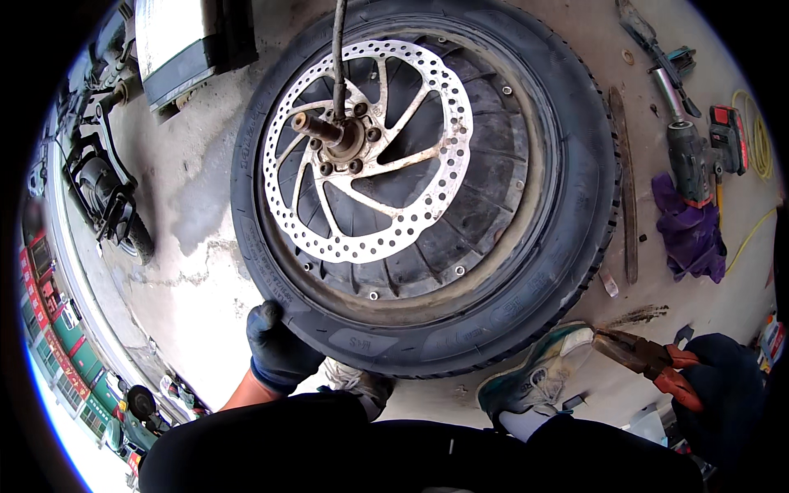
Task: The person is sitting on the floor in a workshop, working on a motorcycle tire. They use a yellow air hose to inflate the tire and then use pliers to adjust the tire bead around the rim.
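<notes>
A motor wheel with a black tyre (526,308) lies in front of me, its near edge by my shoes. A drilled silver brake disc (454,164) is bolted on its upper face, around a rusty axle (316,126). From the axle a dark cable (339,49) rises out of the picture. My left hand (283,353), in a dark glove, grips the tyre's near left edge, thumb on the sidewall and fingers hidden below. At the right, my gloved right hand (727,394) is closed around red-handled pliers (645,359); their worn jaws point left, apart from the tyre.
Right of the wheel lie a long flat metal bar (625,189), a cordless impact wrench (690,160), a red-black battery (728,135), a purple cloth (689,226) and a yellow hose (760,135). A box-like object (185,49) and a parked two-wheeler (103,181) stand at the left.
</notes>
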`<action>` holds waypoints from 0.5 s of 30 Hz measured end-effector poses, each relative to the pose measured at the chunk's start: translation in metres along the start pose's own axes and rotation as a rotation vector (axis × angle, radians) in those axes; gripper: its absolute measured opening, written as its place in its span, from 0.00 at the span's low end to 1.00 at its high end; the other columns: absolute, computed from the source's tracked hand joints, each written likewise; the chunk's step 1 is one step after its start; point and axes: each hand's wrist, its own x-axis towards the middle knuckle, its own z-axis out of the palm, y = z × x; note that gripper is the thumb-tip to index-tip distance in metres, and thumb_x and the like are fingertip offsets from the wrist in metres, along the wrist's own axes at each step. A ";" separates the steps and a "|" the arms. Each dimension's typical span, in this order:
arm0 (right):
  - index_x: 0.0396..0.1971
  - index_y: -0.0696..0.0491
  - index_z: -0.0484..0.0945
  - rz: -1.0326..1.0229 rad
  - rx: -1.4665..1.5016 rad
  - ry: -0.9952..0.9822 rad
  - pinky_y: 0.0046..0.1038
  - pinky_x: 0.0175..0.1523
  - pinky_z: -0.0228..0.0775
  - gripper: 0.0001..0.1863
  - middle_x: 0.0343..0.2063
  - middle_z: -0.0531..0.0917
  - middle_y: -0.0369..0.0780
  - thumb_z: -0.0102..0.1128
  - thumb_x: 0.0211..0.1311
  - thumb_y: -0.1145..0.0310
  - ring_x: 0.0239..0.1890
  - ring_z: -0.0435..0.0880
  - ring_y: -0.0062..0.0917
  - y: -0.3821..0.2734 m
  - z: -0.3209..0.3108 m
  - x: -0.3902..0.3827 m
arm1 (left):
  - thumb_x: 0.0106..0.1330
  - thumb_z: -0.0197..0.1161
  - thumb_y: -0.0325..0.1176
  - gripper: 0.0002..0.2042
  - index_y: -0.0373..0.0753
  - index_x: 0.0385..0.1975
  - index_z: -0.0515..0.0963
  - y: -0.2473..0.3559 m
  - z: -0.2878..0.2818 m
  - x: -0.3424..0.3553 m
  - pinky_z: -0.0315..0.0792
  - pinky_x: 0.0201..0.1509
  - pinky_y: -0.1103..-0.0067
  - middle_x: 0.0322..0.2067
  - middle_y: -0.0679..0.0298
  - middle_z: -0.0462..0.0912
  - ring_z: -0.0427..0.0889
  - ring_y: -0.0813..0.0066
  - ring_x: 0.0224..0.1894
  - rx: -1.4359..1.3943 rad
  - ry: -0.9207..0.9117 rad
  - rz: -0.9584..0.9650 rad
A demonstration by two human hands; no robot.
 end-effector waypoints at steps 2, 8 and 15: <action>0.31 0.57 0.79 0.016 0.002 0.009 0.37 0.35 0.67 0.14 0.36 0.76 0.48 0.65 0.40 0.72 0.34 0.77 0.41 -0.004 0.003 0.000 | 0.57 0.59 0.50 0.34 0.36 0.61 0.65 -0.001 0.000 0.005 0.63 0.64 0.62 0.56 0.52 0.73 0.72 0.54 0.57 -0.035 -0.011 -0.025; 0.33 0.57 0.79 -0.014 0.001 0.029 0.37 0.37 0.67 0.14 0.38 0.75 0.47 0.65 0.41 0.72 0.36 0.76 0.41 -0.008 0.005 0.005 | 0.56 0.61 0.43 0.30 0.35 0.58 0.68 0.003 0.003 0.006 0.63 0.65 0.62 0.54 0.52 0.75 0.74 0.54 0.56 -0.080 -0.007 -0.047; 0.34 0.56 0.78 -0.060 -0.042 0.060 0.37 0.40 0.67 0.15 0.42 0.74 0.47 0.66 0.43 0.71 0.39 0.76 0.40 -0.022 0.006 0.013 | 0.56 0.59 0.47 0.30 0.35 0.57 0.69 0.002 0.001 0.005 0.65 0.63 0.63 0.53 0.52 0.76 0.75 0.54 0.55 -0.066 -0.015 -0.031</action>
